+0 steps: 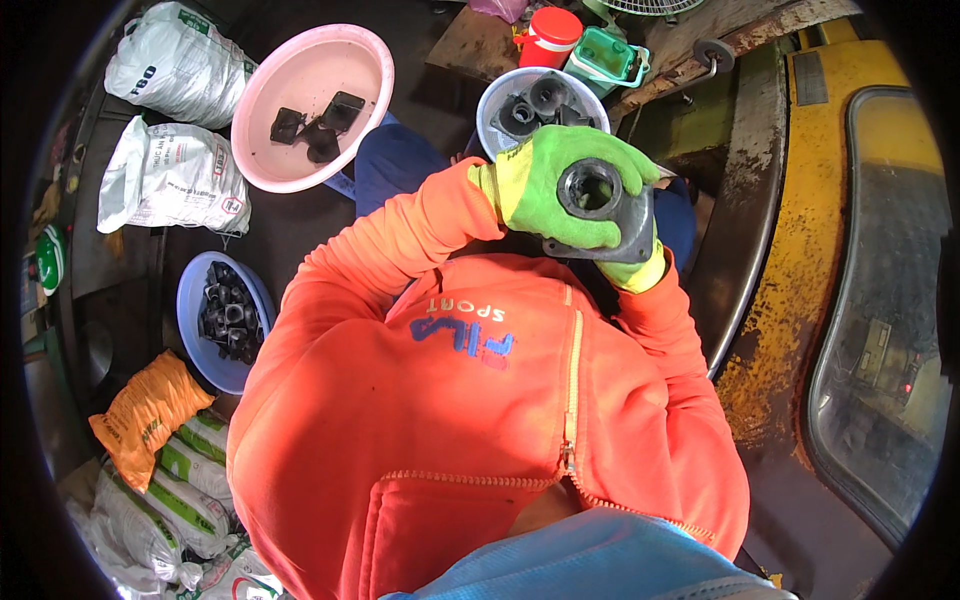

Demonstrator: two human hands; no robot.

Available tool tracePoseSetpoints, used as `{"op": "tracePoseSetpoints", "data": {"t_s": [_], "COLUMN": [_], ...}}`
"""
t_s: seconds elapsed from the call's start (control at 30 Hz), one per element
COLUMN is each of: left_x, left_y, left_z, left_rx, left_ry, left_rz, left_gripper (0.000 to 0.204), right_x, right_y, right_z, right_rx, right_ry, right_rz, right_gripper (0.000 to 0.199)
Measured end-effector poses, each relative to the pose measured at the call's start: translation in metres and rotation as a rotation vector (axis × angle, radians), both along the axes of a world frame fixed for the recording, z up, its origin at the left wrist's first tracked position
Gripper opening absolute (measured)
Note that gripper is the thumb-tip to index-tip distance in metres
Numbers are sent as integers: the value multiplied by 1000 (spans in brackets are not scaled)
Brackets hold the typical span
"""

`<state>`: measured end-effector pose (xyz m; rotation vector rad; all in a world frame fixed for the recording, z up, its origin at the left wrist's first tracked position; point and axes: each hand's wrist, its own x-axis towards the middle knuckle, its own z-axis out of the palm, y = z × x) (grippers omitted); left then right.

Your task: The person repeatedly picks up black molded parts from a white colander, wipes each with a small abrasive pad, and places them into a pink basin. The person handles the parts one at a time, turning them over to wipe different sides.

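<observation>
In front of my chest I hold a black flanged part [632, 222] with a thick round collar and an open hole through it. My left hand [545, 190], in a green glove with a yellow cuff, is closed around the collar. My right hand [636, 272] is gloved alike and holds the part from the lower right; the part hides most of its fingers. Just beyond my hands, several similar black parts [548, 98] with round openings lie in a white basin [487, 103].
A pink basin [262, 95] holds a few black pieces [322, 142]. Small black parts [230, 315] fill a blue basin [192, 340] at left. White sacks [175, 175] and an orange bag [150, 415] lie nearby. Close on my right stands a yellow, rusty machine [790, 270] with a window.
</observation>
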<state>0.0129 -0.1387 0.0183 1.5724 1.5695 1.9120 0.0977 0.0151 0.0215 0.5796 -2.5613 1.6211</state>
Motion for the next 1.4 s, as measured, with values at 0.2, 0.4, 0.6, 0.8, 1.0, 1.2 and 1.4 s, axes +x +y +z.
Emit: {"op": "tracePoseSetpoints", "data": {"t_s": [0.2,0.4,0.6,0.8,1.0,1.2,1.4], "left_x": [-5,-10,-34,-26,1,-15,-20], "left_y": [-3,6,-17,-8,-3,-15,-16], "left_z": [5,8,12,-22,-60,-69,-65], "left_rx": [-45,40,-97,179,334,393,136], "left_ry": [-41,-127,329,-404,-1429,-1522,-1517], "left_rz": [-365,-605,160,185,-151,-278,-159], "left_gripper": [43,44,51,80,83,59,58], "right_x": [16,7,-12,-15,-27,-27,-25], "right_y": [12,15,13,19,11,32,45], "right_z": [-33,-71,-61,-58,-74,-59,-32], "right_rx": [-48,-578,-1380,-1213,-880,-278,275], "right_ry": [-194,-605,-738,-588,-617,-228,321], "right_rz": [235,235,77,-189,-359,-424,-141], "right_gripper": [53,48,50,32,41,40,28]}}
